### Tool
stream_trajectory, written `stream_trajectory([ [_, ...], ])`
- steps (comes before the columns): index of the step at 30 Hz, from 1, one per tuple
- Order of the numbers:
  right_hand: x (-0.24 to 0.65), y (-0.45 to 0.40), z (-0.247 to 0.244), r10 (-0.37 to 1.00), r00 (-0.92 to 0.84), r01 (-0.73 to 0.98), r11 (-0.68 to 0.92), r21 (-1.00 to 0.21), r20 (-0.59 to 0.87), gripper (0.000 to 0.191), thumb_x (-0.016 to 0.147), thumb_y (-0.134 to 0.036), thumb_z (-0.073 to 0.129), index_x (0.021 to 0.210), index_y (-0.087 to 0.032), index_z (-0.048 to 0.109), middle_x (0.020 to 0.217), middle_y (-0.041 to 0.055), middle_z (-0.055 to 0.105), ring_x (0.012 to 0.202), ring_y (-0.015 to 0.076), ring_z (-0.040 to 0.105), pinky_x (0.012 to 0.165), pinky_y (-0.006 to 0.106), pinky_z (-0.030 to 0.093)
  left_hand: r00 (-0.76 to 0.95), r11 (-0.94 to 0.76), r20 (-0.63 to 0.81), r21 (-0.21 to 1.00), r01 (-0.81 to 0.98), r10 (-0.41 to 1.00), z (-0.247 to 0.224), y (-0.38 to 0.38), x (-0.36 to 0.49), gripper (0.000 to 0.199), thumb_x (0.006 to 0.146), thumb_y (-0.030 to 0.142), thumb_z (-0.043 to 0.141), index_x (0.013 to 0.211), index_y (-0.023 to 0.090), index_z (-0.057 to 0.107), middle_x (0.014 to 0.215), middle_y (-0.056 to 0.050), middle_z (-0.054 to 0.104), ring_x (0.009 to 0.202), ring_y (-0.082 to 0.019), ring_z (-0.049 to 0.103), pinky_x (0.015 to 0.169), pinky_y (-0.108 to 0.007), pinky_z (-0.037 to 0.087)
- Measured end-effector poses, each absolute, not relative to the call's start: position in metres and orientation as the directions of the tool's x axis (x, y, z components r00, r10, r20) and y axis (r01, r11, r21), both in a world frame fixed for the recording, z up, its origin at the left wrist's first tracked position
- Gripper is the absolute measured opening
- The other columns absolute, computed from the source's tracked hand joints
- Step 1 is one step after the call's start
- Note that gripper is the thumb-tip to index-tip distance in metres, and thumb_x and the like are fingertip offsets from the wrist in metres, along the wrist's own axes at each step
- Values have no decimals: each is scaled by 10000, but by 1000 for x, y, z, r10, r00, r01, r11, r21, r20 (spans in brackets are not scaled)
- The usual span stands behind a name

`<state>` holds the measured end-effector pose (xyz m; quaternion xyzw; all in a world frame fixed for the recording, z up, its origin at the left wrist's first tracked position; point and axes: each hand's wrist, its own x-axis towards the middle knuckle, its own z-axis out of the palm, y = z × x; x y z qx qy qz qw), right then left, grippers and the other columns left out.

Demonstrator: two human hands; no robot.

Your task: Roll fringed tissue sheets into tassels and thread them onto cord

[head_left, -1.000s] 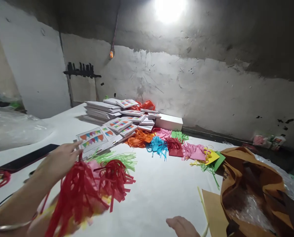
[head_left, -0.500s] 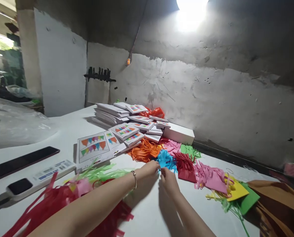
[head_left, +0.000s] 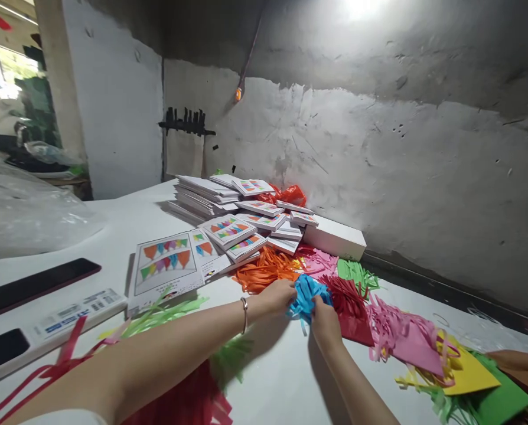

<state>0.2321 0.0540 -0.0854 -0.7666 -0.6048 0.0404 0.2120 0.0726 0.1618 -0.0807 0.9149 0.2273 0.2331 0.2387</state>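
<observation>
A bunch of blue fringed strips [head_left: 309, 294] is between my two hands above the white table [head_left: 273, 378]. My left hand [head_left: 280, 295], with a bangle on its wrist, is closed on the bunch's left edge. From the right, the curled fingers of my right hand [head_left: 325, 319] grip it. Touching or close behind the blue bunch are orange fringe [head_left: 266, 271] and dark red fringe [head_left: 350, 310]. Pink fringe [head_left: 319, 264] and green fringe [head_left: 357, 274] lie farther back. The fingertips are partly hidden in the blue strips.
Printed white packets [head_left: 228, 230] are piled at the back beside a white box [head_left: 335, 235]. A phone [head_left: 38, 289] and a white device with a dark screen [head_left: 51, 327] lie left. Red fringe [head_left: 179, 395] is under my left forearm; a yellow piece [head_left: 472, 369] lies right.
The blue bunch has been lifted slightly off the table and bunched up between both hands. My hands have moved a little apart. The view has shifted slightly.
</observation>
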Motion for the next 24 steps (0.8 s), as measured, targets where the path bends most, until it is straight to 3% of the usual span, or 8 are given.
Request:
stream_trajectory([
  [5, 257, 47, -93, 929, 278, 800, -83, -594, 245, 262, 968, -362, 629, 1120, -149, 629, 958, 17, 679, 793, 137, 671, 746, 330, 581, 884, -899, 260, 314, 304, 389, -79, 143, 97, 234, 946, 345, 649, 1093, 164, 664, 1191, -83, 655, 1107, -247, 618, 976, -486, 504],
  [10, 272, 47, -106, 885, 318, 755, -20, -655, 340, 235, 976, -346, 617, 1099, -147, 627, 969, 20, 671, 804, 137, 667, 730, 317, 579, 846, -884, 266, 210, 417, 462, -75, 151, 104, 245, 961, 324, 633, 1138, 156, 650, 1199, -86, 653, 1090, -246, 634, 944, -477, 533],
  [14, 274, 42, -108, 848, 262, 836, 40, -548, 461, 158, 963, -300, 627, 1008, -149, 628, 1023, 26, 646, 847, 143, 636, 781, 338, 554, 814, -859, 274, 198, 473, 512, -74, 157, 108, 256, 974, 328, 616, 1166, 159, 639, 1173, -83, 662, 1013, -221, 660, 886, -437, 566],
  [19, 265, 38, -106, 872, 75, 920, 127, -370, 484, 92, 905, -111, 614, 848, -161, 667, 1054, 38, 646, 912, 148, 629, 847, 325, 524, 795, -847, 293, 208, 490, 532, -72, 161, 117, 263, 973, 328, 619, 1170, 155, 636, 1167, -82, 663, 1006, -221, 663, 872, -430, 572],
  [24, 256, 44, -110, 891, -2, 977, 98, -188, 454, 58, 872, -223, 694, 854, -169, 683, 1096, 69, 655, 1038, 219, 609, 955, 436, 479, 785, -846, 316, 221, 486, 533, -68, 161, 119, 258, 975, 327, 616, 1169, 158, 637, 1172, -83, 662, 1003, -217, 664, 869, -425, 575],
])
